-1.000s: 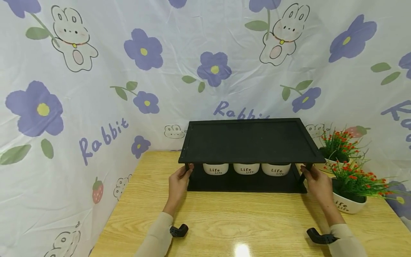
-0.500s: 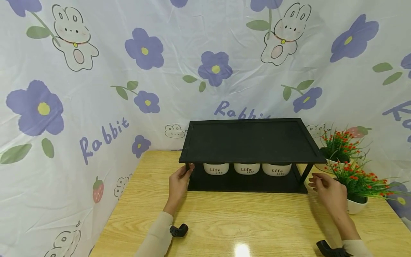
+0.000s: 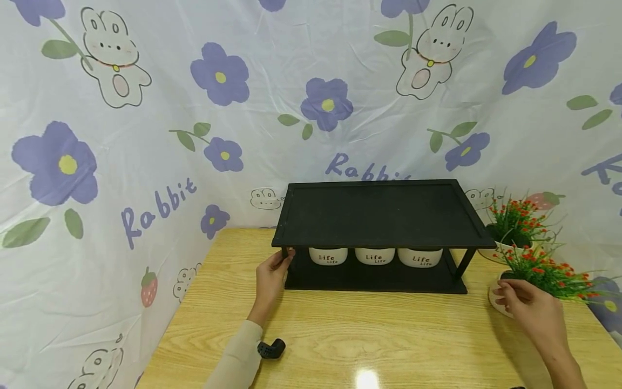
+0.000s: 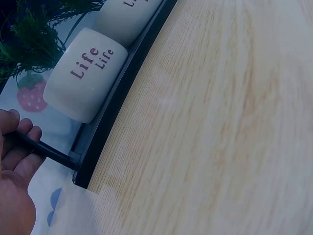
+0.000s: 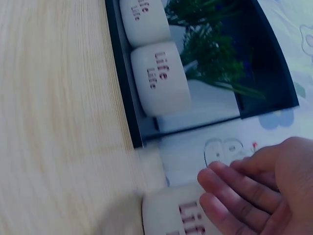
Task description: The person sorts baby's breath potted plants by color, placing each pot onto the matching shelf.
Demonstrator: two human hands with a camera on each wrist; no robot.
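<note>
A black two-tier shelf [image 3: 384, 213] stands on the wooden table. My left hand [image 3: 269, 278] grips its left front post [image 4: 55, 155], thumb on one side and fingers on the other. Three white pots lettered "Life", a left one [image 3: 328, 256], a middle one [image 3: 374, 256] and a right one [image 3: 420, 257], sit on the lower tier. The upper board hides their tops; green foliage [image 4: 29, 41] shows in the left wrist view. Holding nothing, my right hand [image 3: 536, 316] hovers with loosely bent fingers before a white pot [image 5: 171, 213] of red flowers [image 3: 549, 273], partly covering it.
Behind that pot, right of the shelf, stands another potted plant with red flowers [image 3: 515, 219]. A patterned cloth [image 3: 262, 135] hangs behind the table [image 3: 340, 335]. A black curved piece [image 3: 271, 349] sits at my left sleeve.
My right hand has let go of the shelf's right front post and moved right and toward me, to the front flowerpot. The left hand stays on its post, and the shelf stands still.
</note>
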